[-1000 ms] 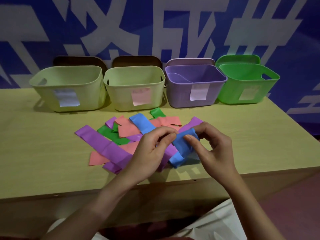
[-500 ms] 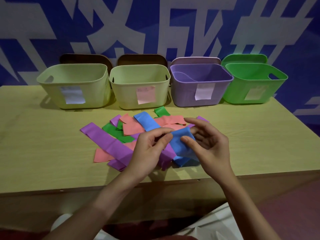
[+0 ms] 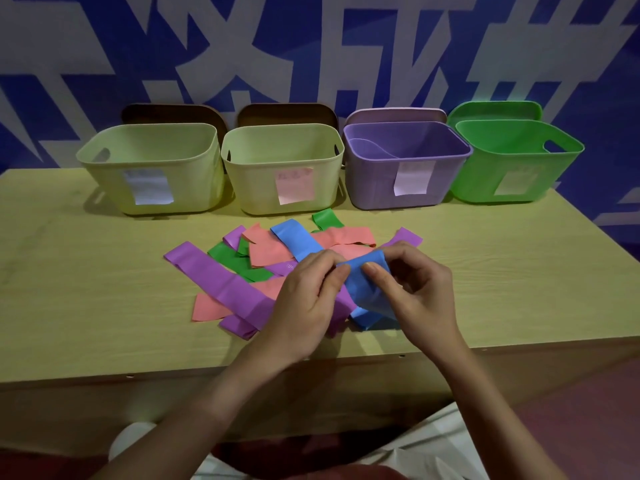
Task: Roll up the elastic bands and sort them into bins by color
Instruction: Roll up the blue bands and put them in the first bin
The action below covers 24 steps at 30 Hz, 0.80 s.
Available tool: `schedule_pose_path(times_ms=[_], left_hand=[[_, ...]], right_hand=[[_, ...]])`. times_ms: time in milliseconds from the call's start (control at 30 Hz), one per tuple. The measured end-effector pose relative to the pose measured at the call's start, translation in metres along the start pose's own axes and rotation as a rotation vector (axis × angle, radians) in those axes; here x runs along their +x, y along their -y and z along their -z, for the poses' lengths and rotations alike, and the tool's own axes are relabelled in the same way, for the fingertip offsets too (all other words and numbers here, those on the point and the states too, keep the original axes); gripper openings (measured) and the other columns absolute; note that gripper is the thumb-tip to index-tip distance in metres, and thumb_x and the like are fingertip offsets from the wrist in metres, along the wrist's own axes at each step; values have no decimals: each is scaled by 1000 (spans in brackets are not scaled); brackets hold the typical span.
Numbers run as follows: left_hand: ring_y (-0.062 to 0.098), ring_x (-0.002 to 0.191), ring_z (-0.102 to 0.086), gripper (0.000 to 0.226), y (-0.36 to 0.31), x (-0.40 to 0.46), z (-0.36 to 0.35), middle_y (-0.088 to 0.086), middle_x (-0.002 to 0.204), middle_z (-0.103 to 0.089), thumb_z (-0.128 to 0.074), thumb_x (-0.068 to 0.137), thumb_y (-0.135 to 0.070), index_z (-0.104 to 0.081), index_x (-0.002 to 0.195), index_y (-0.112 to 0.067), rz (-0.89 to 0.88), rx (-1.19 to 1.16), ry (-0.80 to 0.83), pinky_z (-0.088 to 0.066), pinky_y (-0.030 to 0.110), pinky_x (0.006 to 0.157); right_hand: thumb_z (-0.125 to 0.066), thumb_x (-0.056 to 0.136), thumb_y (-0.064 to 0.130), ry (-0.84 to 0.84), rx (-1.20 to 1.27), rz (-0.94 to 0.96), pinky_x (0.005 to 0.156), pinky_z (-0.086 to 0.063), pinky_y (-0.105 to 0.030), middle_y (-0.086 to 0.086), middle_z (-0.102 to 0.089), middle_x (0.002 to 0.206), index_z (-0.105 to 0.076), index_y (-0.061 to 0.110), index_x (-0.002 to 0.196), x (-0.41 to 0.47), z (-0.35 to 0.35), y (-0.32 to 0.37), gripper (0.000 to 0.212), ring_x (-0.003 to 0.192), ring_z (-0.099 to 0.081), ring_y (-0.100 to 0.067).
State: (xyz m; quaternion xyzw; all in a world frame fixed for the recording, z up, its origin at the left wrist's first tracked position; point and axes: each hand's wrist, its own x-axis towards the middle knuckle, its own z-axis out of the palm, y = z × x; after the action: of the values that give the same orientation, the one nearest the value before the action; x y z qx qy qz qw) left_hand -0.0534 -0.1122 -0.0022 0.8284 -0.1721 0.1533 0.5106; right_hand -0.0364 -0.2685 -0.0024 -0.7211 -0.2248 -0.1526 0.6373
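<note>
Blue elastic band (image 3: 367, 285) pinched at top by left hand (image 3: 304, 306) and right hand (image 3: 415, 292); rolling barely begun; next, curl end tightly.

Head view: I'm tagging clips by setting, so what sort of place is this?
Probably a staged sorting station, not a home: a plain wooden table against a blue-and-white printed wall, four labelled bins lined up, and loose coloured bands laid out in front of them.
</note>
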Motion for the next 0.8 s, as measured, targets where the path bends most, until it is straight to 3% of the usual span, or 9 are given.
schedule_pose_path(times_ms=[233, 367, 467, 567, 633, 800], left_hand=[[6, 62, -38, 29, 0, -4, -2, -10, 64, -42, -37, 97, -26, -43, 70, -17, 122, -250, 24, -33, 19, 60], [4, 60, -39, 32, -1, -5, 0, -11, 61, -43, -38, 96, -27, -44, 68, -14, 199, -409, 83, -34, 14, 60], [7, 58, -40, 36, -3, -2, 0, -7, 60, -45, -42, 97, -29, -47, 67, -10, 248, -489, 105, -34, 15, 58], [18, 64, -41, 43, -2, -1, 2, 10, 65, -42, -42, 94, -35, -49, 68, -1, 239, -434, 103, -35, 23, 62], [19, 67, -40, 50, -1, -3, 4, 13, 69, -41, -42, 94, -43, -50, 78, 4, 169, -349, 79, -34, 28, 64], [4, 61, -40, 27, 0, -3, 2, -11, 65, -42, -42, 98, -31, -46, 73, -20, 21, -109, 48, -31, 16, 58]], right_hand=[[-62, 89, 6, 110, 39, -25, 68, -45, -15, 15, -64, 82, -62, 17, 94, -6, 3, -1, 12, 74, -58, 1], [-65, 87, 4, 87, 44, -30, 74, -50, -18, 6, -70, 92, -66, 18, 105, -6, 5, 2, 23, 83, -64, -4], [-66, 84, 7, 60, 18, -17, 71, -48, -14, 15, -69, 88, -66, 18, 93, -5, 5, 3, 14, 81, -64, 2], [-67, 83, 10, 24, 1, -35, 66, -48, -14, 12, -68, 80, -66, 17, 87, -4, 4, 2, 8, 72, -62, 2], [-67, 82, 11, 18, 0, -47, 65, -48, -15, 8, -67, 79, -66, 15, 86, -5, 2, 0, 6, 71, -62, 1], [-67, 84, 11, 20, 25, -50, 66, -48, -14, 12, -68, 80, -65, 19, 89, -4, -3, 2, 9, 73, -62, 2]])
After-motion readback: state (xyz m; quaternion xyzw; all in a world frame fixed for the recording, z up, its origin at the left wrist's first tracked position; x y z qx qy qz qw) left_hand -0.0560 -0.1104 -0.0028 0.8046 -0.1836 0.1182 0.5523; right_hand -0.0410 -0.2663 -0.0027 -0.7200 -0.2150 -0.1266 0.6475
